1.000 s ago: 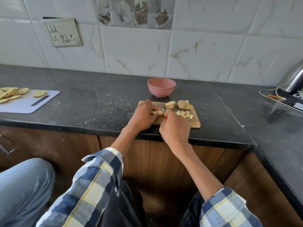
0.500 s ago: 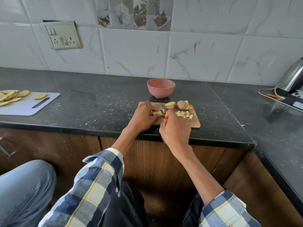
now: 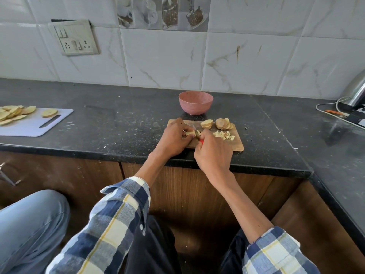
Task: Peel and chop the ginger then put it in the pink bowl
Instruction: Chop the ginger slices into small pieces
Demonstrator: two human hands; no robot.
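Note:
A small wooden cutting board (image 3: 236,145) lies near the counter's front edge. My left hand (image 3: 173,138) pinches a piece of ginger (image 3: 190,133) on the board's left part. My right hand (image 3: 214,155) grips a red-handled knife (image 3: 198,135), its blade down on that piece. Two stacks of ginger slices (image 3: 207,123) (image 3: 223,123) sit at the board's far side. A small pile of chopped ginger cubes (image 3: 224,134) lies to the right of the knife. The pink bowl (image 3: 196,102) stands just behind the board; its inside looks empty.
A white cutting board (image 3: 35,125) with several pale slices (image 3: 13,113) lies at the far left of the black counter (image 3: 118,123). A steel kettle (image 3: 357,91) with cables and a base sits at the far right. A person's grey-trousered leg (image 3: 25,230) is at lower left.
Both hands stay on the board. The knife blade works at the ginger piece with small movements; the view has tilted slightly.

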